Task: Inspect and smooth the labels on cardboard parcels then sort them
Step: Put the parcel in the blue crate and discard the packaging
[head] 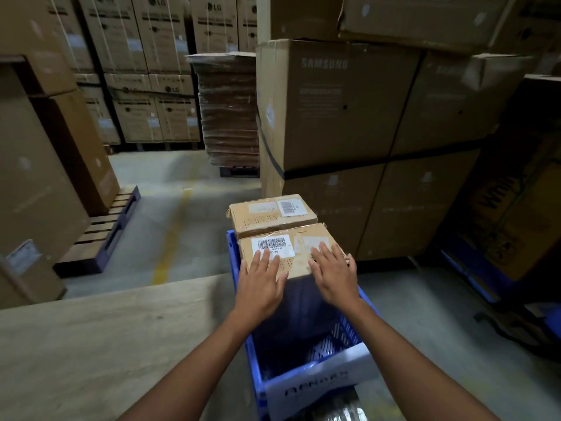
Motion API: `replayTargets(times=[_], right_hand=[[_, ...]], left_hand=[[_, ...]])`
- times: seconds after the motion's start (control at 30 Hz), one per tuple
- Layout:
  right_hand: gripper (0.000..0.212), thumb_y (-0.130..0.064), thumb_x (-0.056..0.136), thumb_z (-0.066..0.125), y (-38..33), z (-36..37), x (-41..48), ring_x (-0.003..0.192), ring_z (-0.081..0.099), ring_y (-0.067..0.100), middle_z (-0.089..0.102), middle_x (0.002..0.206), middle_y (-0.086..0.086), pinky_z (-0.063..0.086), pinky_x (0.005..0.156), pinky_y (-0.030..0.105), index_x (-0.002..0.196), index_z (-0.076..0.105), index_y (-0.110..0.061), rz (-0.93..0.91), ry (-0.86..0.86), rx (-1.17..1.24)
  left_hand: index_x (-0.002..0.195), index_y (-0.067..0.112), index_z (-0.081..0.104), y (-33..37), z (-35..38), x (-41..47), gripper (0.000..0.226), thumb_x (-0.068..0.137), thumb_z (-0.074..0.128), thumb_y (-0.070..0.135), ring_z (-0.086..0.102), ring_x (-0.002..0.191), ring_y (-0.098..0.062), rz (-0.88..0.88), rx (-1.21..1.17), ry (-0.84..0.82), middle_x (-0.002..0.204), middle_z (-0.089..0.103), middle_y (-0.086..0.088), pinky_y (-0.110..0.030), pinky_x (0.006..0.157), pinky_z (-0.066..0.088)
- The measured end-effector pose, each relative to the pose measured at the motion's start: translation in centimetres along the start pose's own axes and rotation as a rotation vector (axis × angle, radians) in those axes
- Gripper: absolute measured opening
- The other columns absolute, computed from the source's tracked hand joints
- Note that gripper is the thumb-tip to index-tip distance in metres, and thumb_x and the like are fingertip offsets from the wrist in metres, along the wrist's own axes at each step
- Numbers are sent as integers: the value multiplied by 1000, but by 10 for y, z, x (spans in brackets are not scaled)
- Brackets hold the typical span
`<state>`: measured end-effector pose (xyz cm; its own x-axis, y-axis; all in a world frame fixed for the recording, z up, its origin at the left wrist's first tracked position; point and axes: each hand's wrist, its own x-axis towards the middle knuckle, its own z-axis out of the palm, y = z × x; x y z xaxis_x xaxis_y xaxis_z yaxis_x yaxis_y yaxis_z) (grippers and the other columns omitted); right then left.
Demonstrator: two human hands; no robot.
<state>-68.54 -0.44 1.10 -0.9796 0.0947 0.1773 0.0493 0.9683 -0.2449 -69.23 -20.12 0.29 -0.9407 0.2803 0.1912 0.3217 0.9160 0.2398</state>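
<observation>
Two small cardboard parcels sit in the far end of a blue plastic crate (pixel 361 326). The near parcel (pixel 296 262) carries a white barcode label (pixel 272 246) on its top. My left hand (pixel 261 281) lies flat with fingers spread, fingertips on the lower edge of that label. My right hand (pixel 334 273) lies flat on the right part of the same parcel's top, fingers apart. Neither hand grips anything. The far parcel (pixel 270 215) lies just behind, with its own small barcode label (pixel 288 207).
A wooden tabletop (pixel 106 344) lies left of the crate. A white paper sign (pixel 321 381) hangs on the crate's near end. Large strapped cartons (pixel 349 132) stand right behind the crate. More cartons and pallets (pixel 103 235) line the left, with concrete floor between.
</observation>
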Motion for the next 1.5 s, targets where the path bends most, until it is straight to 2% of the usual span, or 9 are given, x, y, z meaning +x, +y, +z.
replayTargets(times=[0.1,0.47,0.57,0.7,0.8,1.0,1.23,1.33,1.5], right_hand=[[52,-46,108,22,1,0,-1,155,8,18,20,167,-8,10,121,53,157,29,-32,0,-18,11],[62,-56,105,27,-23,-12,-20,156,-7,24,5,170,-3,5,120,62,160,21,-28,96,-132,76],[63,-56,105,28,-34,-11,-37,156,-6,26,5,170,-1,8,122,61,160,20,-26,132,-106,110],[67,-54,104,37,-49,-10,-74,156,1,25,8,170,2,19,122,53,161,18,-24,218,2,224],[70,-48,104,44,-59,-8,-112,156,6,23,8,169,5,18,122,43,161,16,-20,312,131,310],[67,-39,99,55,-64,-5,-216,152,25,29,28,163,16,20,121,34,155,34,-8,526,333,353],[62,-32,99,59,-37,-14,-377,151,27,26,32,161,15,24,120,35,153,38,-9,917,429,257],[59,-33,100,58,-21,-21,-449,151,27,24,35,161,12,24,120,35,152,41,-11,1096,479,248],[50,-28,102,56,5,-34,-563,144,38,27,44,155,13,28,116,32,147,48,-8,1367,647,333]], left_hand=[[158,26,21,1,0,-1,86,87,-9,64,4,155,-22,1,18,-3,168,11,-2,-51,124,4],[160,24,10,-5,-27,4,71,101,21,63,-5,155,-24,22,-67,-234,168,-3,-4,-61,121,4],[160,24,10,-13,-35,-1,70,102,24,60,-4,155,-24,96,-76,-197,168,-3,-4,-61,121,5],[159,25,15,-21,-45,-19,66,103,28,57,-2,155,-21,214,-181,-73,168,2,-1,-59,122,6],[158,26,22,-17,-51,-39,63,103,31,55,2,154,-18,316,-315,-7,168,10,-1,-57,123,9],[151,17,40,29,-33,-98,65,98,27,53,16,153,-16,528,-527,-54,163,28,-2,-53,122,9],[144,12,50,121,15,-207,61,100,31,50,31,148,-20,732,-743,-390,154,45,-7,-46,122,18],[139,13,55,162,24,-253,51,105,36,46,47,136,-19,633,-963,-690,144,55,-6,-30,112,32],[142,15,52,234,34,-329,57,106,27,51,47,133,-14,359,-1142,-1244,144,54,-5,-38,111,31]])
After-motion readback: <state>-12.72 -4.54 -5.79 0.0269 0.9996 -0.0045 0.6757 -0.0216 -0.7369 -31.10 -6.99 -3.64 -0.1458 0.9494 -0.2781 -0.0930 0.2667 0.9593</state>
